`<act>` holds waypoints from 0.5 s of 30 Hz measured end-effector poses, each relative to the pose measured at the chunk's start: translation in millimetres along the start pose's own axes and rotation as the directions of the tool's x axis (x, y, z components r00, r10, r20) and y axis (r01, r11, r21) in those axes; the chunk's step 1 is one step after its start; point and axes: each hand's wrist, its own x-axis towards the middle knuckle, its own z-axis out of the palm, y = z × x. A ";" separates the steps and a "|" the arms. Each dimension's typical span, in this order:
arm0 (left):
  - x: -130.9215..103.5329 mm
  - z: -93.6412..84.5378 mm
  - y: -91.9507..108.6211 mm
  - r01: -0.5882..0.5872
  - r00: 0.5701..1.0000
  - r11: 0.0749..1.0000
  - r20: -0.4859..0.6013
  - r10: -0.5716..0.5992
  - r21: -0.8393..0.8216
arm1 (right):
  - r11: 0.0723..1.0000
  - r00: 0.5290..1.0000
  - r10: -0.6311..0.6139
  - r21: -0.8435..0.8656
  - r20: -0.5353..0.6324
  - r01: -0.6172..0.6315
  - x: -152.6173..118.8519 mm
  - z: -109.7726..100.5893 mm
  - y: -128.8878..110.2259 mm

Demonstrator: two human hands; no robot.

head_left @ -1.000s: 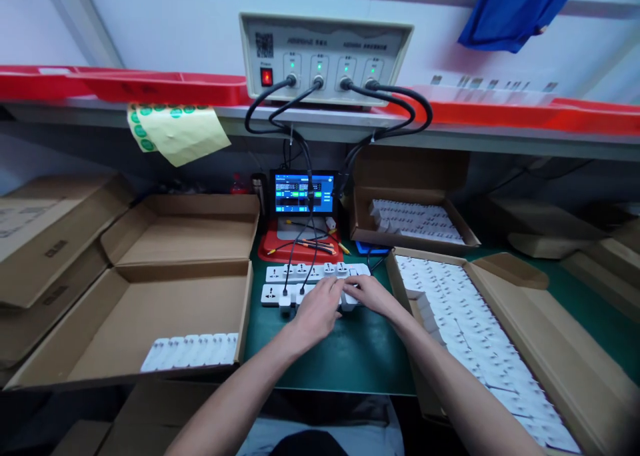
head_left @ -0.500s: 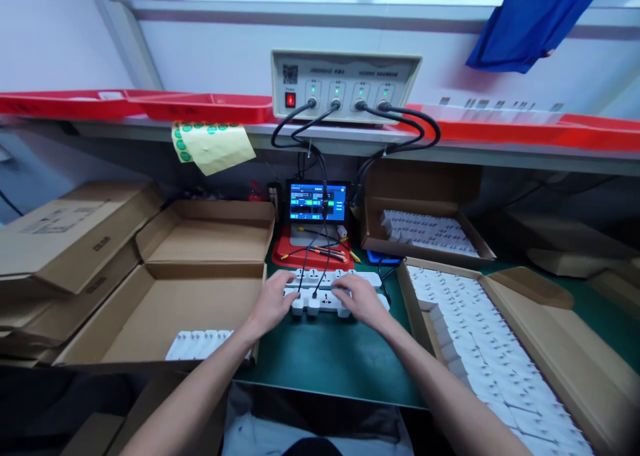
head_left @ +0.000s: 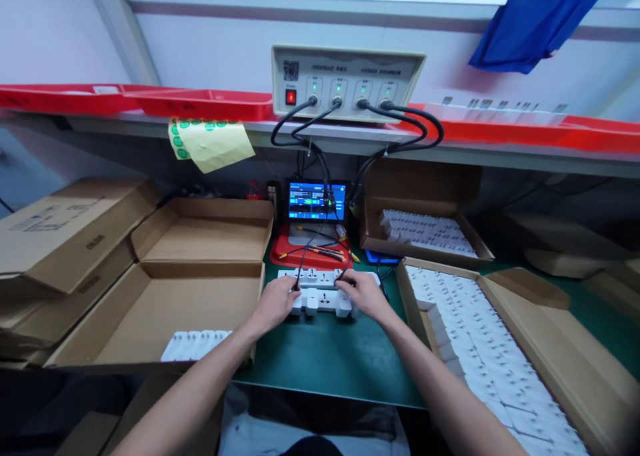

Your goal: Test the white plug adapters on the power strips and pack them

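Left: stacked brown cardboard cartons (head_left: 75, 226), matte and creased, bear dark printing too blurred to read. Beside them, an open carton (head_left: 185, 296) holds a row of smooth white adapters (head_left: 193, 346) at its near right. A yellow sheet (head_left: 220, 151) with round green stickers hangs from the shelf (head_left: 260, 133). Centre: the left hand (head_left: 280, 299), thumb and forefinger pinched together, grips the left black cable (head_left: 299, 267) near its end. Two white plastic power strips (head_left: 326, 301) lie on the green table (head_left: 333, 359), the near one bearing blocky plugged-in adapters. Above, a grey-white instrument box (head_left: 350, 76) has a QR code and a lit red switch labelled "Power". The right hand (head_left: 364, 295) pinches the right black cable (head_left: 346, 267), fingers nearly closed. Right: a long carton (head_left: 413, 303) contains densely packed white adapters (head_left: 470, 336).
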 end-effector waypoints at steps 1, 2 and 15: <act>1.3 0.8 2.8 -0.007 1.000 1.000 -0.001 0.007 -0.006 | 1.000 1.000 0.022 0.000 0.012 -0.022 -5.2 -13.4 6.6; 3.3 2.9 6.6 -0.022 1.000 1.000 0.003 0.022 -0.016 | 0.999 0.998 0.049 -0.014 0.030 -0.049 -11.2 -25.4 13.1; 52.9 74.5 64.4 -0.043 0.979 0.999 0.201 0.044 -0.011 | 0.992 0.991 0.125 -0.009 0.056 -0.125 -43.7 -36.4 46.3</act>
